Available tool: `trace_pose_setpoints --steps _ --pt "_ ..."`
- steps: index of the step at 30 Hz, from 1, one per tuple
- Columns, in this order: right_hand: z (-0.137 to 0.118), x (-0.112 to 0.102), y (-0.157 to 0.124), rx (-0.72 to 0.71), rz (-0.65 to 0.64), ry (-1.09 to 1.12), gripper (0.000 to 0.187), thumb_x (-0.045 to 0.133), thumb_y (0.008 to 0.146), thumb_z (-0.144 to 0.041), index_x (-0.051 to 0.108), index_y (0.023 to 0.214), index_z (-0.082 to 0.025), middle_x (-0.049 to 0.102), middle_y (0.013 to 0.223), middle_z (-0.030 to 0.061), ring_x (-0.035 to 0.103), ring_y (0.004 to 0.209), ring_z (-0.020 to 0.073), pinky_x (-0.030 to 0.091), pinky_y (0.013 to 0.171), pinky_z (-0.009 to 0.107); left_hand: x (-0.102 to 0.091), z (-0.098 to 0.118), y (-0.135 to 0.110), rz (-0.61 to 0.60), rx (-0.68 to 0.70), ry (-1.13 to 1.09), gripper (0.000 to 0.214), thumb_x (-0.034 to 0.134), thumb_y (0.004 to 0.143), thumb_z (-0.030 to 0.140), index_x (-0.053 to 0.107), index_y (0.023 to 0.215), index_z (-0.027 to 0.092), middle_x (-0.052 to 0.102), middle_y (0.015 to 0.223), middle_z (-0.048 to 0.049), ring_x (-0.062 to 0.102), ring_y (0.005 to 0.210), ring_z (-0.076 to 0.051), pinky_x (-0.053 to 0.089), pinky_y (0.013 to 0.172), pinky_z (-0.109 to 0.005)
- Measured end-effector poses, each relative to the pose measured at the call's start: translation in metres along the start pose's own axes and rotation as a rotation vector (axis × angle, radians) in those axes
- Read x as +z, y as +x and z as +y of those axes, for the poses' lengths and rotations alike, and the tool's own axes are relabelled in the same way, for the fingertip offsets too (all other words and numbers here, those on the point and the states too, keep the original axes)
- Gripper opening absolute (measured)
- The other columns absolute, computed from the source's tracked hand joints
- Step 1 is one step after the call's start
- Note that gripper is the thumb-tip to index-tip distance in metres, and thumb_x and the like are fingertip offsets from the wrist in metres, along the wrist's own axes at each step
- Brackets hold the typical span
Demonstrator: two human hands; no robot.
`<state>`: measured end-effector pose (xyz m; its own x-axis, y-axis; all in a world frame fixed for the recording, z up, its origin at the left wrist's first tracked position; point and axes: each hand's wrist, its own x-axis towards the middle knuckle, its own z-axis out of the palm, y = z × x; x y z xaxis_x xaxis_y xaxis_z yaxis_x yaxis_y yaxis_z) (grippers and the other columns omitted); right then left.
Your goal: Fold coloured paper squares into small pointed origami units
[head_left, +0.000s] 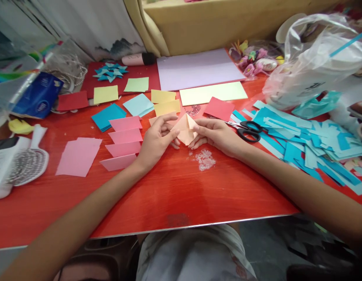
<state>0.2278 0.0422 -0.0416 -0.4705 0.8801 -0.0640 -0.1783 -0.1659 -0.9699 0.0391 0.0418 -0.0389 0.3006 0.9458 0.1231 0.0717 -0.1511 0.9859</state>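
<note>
Between my two hands is a peach sheet of paper (185, 130), partly folded, with its corners pointing up and down. My left hand (161, 134) pinches its left edge between thumb and fingers. On the opposite side, my right hand (210, 132) grips the right edge, thumb on the front near a raised fold. Pink paper squares (123, 136) stand in an overlapping column just left of my left hand. Black-handled scissors (249, 130) lie beyond my right wrist, and a red paper square (219, 108) rests behind my right hand.
Blue paper strips (315, 136) are heaped at the right below a clear plastic bag (318, 62). A hairbrush (30, 162) lies far left. Blue squares (108, 117), a lavender sheet (198, 69) and a folded blue paper star (110, 72) sit toward the back of the red table (169, 195).
</note>
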Motion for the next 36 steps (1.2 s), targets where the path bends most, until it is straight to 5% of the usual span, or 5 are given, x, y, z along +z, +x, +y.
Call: trace_pose_setpoints --steps 6,11,19,29,36 --pt "-0.001 0.008 -0.003 -0.044 0.088 -0.14 0.02 0.059 0.082 -0.033 0.061 0.087 -0.014 0.065 0.067 0.0025 0.065 0.053 0.0132 0.054 0.05 0.023 0.001 0.001 0.0 -0.059 -0.069 0.017 0.013 0.062 0.077 0.024 0.058 0.086 0.014 0.061 0.071 0.0006 0.06 0.054 -0.009 0.053 0.053 -0.021" --pt "0.004 0.003 0.0 -0.063 0.067 -0.057 0.021 0.062 0.08 -0.029 0.06 0.095 -0.015 0.067 0.071 0.0024 0.067 0.06 0.0139 0.057 0.057 0.025 0.0 0.0 0.002 -0.022 -0.079 -0.03 0.011 0.062 0.077 0.022 0.056 0.081 0.014 0.06 0.071 0.0014 0.061 0.054 -0.009 0.054 0.051 -0.021" --pt "0.003 0.003 -0.002 -0.099 0.138 -0.003 0.015 0.063 0.077 -0.018 0.065 0.091 -0.015 0.068 0.073 0.002 0.066 0.061 0.0115 0.057 0.063 0.024 -0.001 0.0 0.003 -0.013 -0.049 -0.133 0.005 0.062 0.075 0.017 0.06 0.08 0.016 0.06 0.072 0.002 0.063 0.059 -0.009 0.056 0.056 -0.021" --pt "-0.004 0.009 -0.007 -0.149 0.201 -0.213 0.014 0.058 0.077 -0.012 0.071 0.08 -0.015 0.068 0.065 0.0018 0.065 0.06 0.0114 0.054 0.064 0.025 0.0 0.001 0.003 0.02 -0.045 -0.164 0.005 0.056 0.079 0.018 0.06 0.075 0.017 0.056 0.07 0.0017 0.062 0.065 -0.01 0.057 0.06 -0.023" --pt "-0.005 0.01 -0.007 -0.148 0.266 -0.252 0.018 0.057 0.075 -0.01 0.073 0.078 -0.016 0.07 0.068 0.0013 0.066 0.063 0.0116 0.054 0.069 0.026 0.001 0.005 0.001 0.003 -0.032 -0.12 0.01 0.053 0.081 0.023 0.056 0.089 0.018 0.055 0.08 0.0004 0.061 0.07 -0.011 0.055 0.064 -0.026"
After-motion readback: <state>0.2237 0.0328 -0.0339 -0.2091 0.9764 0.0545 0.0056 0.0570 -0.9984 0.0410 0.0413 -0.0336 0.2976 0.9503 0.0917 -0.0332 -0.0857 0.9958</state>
